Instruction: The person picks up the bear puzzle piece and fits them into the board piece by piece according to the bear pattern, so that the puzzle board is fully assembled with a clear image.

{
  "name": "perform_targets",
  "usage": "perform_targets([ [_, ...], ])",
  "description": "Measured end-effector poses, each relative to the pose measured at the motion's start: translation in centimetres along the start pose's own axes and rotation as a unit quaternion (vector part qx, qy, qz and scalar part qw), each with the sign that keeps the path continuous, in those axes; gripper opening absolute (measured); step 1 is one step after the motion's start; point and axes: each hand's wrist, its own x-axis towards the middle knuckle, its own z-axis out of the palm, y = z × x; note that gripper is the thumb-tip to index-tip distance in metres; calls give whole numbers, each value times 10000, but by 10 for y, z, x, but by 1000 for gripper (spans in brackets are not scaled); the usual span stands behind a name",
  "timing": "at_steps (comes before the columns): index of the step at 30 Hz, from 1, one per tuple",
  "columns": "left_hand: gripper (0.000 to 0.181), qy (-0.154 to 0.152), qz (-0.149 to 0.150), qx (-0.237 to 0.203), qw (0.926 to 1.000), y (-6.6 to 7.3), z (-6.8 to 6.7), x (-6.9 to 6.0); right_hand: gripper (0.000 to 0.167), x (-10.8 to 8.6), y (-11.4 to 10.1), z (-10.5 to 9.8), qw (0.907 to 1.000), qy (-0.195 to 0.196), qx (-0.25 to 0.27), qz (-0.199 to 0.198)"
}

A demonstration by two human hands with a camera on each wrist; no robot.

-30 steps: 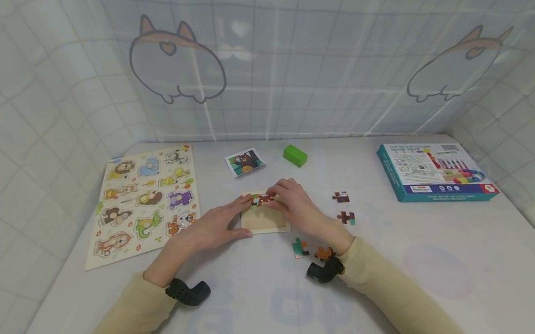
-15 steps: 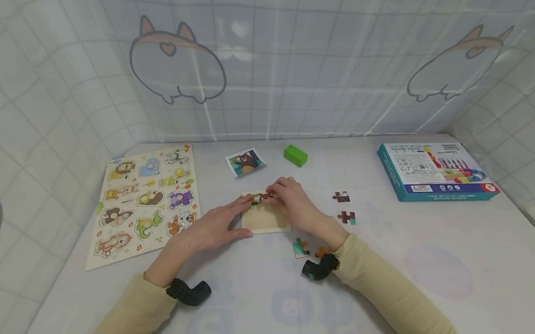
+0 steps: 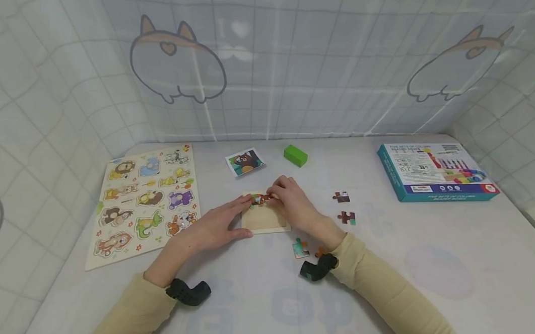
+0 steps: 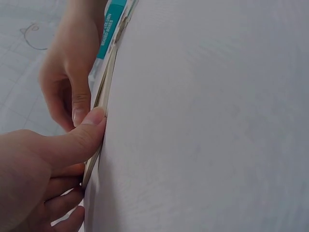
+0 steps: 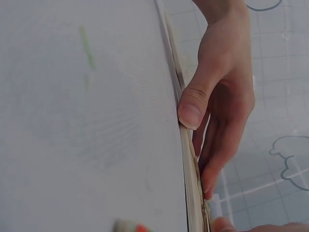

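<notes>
A small wooden puzzle tray [image 3: 263,220] lies before me, its lower part bare wood. My left hand [image 3: 216,227] holds the tray's left side, thumb at the near corner and fingers by the far one. At the tray's upper right, my right hand [image 3: 298,205] pinches a brown jigsaw piece [image 3: 267,197], mostly covered by the fingers. Beside that piece, a green and brown piece [image 3: 255,201] sits in the upper left of the tray. In the left wrist view the left thumb [image 4: 89,128] presses the tray edge [image 4: 102,99].
Loose jigsaw pieces [image 3: 342,197] lie right of the tray, and others [image 3: 300,248] nearer me, one partly behind the right wrist. Behind the tray are a bear picture card [image 3: 245,161] and a green block [image 3: 295,156]. An animal board [image 3: 131,222] lies left, a teal box [image 3: 435,171] right.
The right hand has shifted slightly at the tray's upper right, its wrist moving a little left and covering more of the nearest orange piece. The left hand stays still.
</notes>
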Motion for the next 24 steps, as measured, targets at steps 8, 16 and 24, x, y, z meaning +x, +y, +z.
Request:
perform_targets([
  [8, 77, 54, 25, 78, 10000, 3, 0, -1, 16, 0, 2, 4, 10000, 27, -78, 24],
  [16, 73, 263, 182, 314, 9990, 6, 6, 0, 19, -1, 0, 3, 9998, 13, -177, 3],
  [24, 67, 236, 276, 584, 9976, 10, 11, 2, 21, 0, -1, 3, 9995, -94, -241, 175],
])
